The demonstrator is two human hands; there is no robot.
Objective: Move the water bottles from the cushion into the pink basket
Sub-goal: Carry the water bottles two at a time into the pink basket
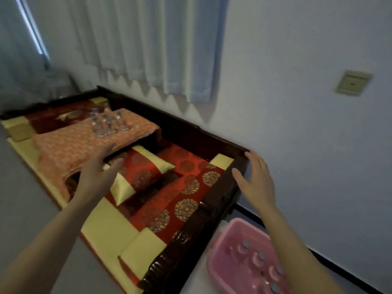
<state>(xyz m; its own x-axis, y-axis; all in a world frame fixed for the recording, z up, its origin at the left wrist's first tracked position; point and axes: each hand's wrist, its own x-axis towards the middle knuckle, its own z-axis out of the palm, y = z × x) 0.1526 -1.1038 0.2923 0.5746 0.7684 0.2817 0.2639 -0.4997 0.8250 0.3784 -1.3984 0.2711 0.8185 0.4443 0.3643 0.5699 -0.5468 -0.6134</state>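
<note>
We see a cluster of clear water bottles [109, 124] standing upright near the far edge of the orange patterned cushion [70, 149], close together. They are too blurred for us to count surely or to read any label. More bottles [261, 256] stand in the pink basket [235, 227], which sits on the floor just beside the bench's near right corner. We see them from above, by their grey caps, and no writing on them can be read.

The left hand [99, 166] reaches out over the near edge of the orange cushion, fingers straight and slightly spread, holding nothing. It is well short of the bottles. The right hand [254, 181] is likewise empty with its fingers spread. It hovers at the bench's far right corner, and its fingertips may be touching the dark wooden frame [212, 209], though we cannot tell for sure.

Under the left hand a red and gold pillow [144, 168] lies tilted on the bench's red seat cover [191, 183], which has round gold medallions. The orange cushion lies raised above that cover. Behind the bench, a pale curtain [148, 49] hangs over the wall [297, 124], and a beige wall plate [353, 82] sits to the right.
</note>
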